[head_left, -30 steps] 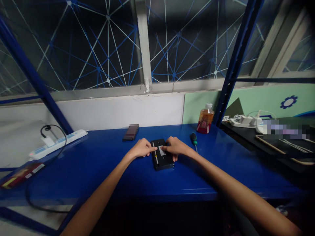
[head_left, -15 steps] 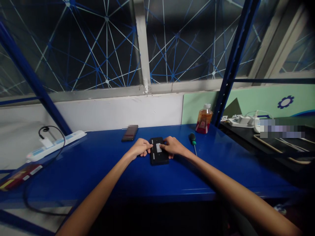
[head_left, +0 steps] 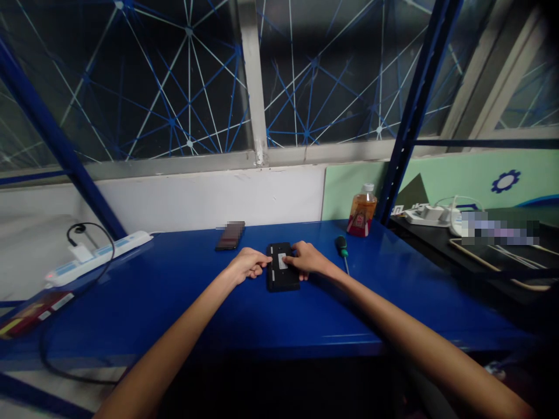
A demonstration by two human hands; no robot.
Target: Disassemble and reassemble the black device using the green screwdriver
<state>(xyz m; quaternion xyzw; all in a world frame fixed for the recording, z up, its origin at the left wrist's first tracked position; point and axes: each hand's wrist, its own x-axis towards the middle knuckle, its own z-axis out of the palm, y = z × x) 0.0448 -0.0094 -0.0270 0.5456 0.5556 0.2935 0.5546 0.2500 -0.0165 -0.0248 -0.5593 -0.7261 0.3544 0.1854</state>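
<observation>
The black rectangular plastic device (head_left: 285,280), skewed a moment ago, is now being kept squarer to the front edge of the blue smooth counter (head_left: 244,329), nr its middle. Its R side is being gripped by the R hand (head_left: 309,259), thumb on top; its L edge is being touched by the L hand (head_left: 247,265), fingers mostly curled, any pinch unclear. A dark slab phone (head_left: 230,235) is being supported nr the back edge, backed by a white wall (head_left: 218,201).
</observation>
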